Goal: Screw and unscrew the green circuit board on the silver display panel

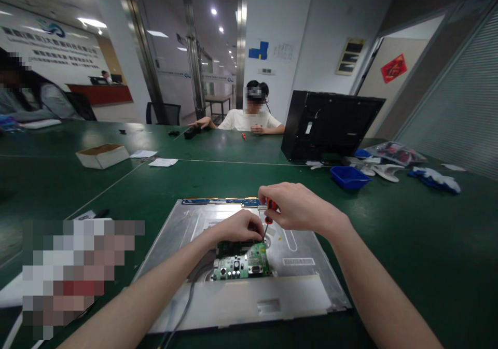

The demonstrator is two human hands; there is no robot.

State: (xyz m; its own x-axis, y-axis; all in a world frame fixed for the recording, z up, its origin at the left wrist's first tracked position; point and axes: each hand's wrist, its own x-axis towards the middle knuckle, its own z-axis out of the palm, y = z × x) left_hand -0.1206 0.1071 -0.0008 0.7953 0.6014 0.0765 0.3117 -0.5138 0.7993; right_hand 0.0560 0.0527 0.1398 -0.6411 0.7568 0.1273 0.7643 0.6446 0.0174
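A flat metal display panel (299,276) lies on the green table before me, a green circuit board (243,263) on its middle. My right hand (290,204) is closed around the red and black handle of a screwdriver (269,217). Its thin shaft slants down to the board's upper right corner. My left hand (245,227) rests over the board's upper edge, fingers curled together close to the screwdriver's tip. Whatever those fingertips may grip is hidden. Grey cables (189,305) run from the board's left side toward me. A blue strip board (218,201) edges the panel's far side.
A black monitor housing (330,126) stands at the back right, near a blue tray (350,177) and gloves (436,179). An open white box (102,156) and papers (163,162) lie at the left. A person (252,115) sits across the table; another person (50,100) is at far left.
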